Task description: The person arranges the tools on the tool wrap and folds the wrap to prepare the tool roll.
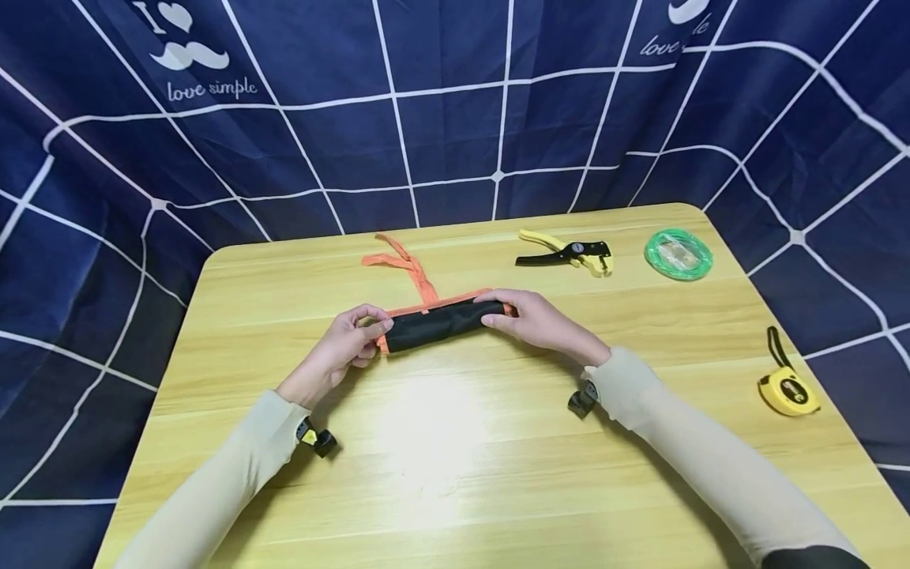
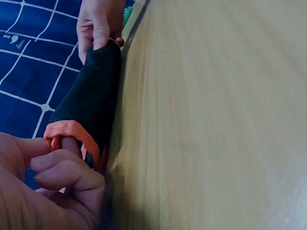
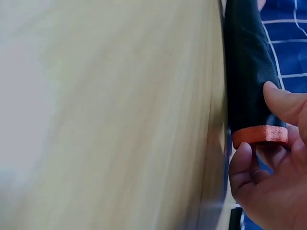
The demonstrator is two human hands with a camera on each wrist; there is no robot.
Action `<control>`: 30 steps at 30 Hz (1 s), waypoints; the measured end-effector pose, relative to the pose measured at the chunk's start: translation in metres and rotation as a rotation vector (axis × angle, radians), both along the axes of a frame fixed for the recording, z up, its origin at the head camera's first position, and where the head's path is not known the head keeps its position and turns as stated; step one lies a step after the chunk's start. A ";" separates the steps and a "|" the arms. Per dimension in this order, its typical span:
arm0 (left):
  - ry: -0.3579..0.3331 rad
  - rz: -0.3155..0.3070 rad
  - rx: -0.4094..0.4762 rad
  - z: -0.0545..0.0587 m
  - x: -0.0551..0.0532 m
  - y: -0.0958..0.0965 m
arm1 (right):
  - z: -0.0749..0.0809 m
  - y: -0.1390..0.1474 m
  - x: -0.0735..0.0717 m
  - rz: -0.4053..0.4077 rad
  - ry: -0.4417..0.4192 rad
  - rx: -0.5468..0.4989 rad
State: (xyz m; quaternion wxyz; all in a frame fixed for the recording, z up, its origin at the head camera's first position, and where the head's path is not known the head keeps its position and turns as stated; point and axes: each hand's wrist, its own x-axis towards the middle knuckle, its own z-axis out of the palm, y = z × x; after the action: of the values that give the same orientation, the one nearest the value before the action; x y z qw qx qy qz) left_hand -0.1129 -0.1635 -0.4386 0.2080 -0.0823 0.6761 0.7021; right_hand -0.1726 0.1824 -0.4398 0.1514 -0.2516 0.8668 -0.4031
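A black cloth tool roll (image 1: 444, 322) with orange edging lies rolled up across the middle of the table. Two orange tie straps (image 1: 408, 265) trail from it toward the back. My left hand (image 1: 348, 340) pinches its left end, thumb on top; in the left wrist view a finger reaches into the orange-trimmed opening (image 2: 67, 129). At the other end my right hand (image 1: 529, 316) holds the roll between thumb and fingers. The right wrist view shows that thumb on the black cloth, with fingertips under the orange end band (image 3: 259, 134). The inside of the roll is hidden.
Behind the roll, yellow-and-black wire strippers (image 1: 569, 253) lie on the wooden table (image 1: 441, 506). A coil of green wire (image 1: 678, 254) sits at the back right corner. A yellow tape measure (image 1: 789, 391) rests near the right edge. Dark blue gridded cloth (image 1: 455, 142) hangs around the table.
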 end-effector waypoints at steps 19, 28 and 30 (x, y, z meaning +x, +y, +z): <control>0.352 -0.097 -0.417 -0.001 0.011 0.012 | 0.003 -0.009 -0.017 -0.127 -0.286 -0.140; 0.422 -0.022 -0.477 -0.004 0.008 0.012 | 0.008 -0.014 -0.018 -0.178 -0.333 -0.127; 0.402 -0.006 -0.472 -0.003 0.007 0.010 | 0.008 -0.015 -0.018 -0.184 -0.315 -0.125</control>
State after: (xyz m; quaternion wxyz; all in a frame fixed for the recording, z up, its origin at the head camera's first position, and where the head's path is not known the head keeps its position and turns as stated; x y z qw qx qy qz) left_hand -0.1056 -0.1531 -0.4417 0.0474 0.0139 0.8483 0.5272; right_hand -0.1904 0.1674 -0.4322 0.2320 -0.1139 0.8250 -0.5025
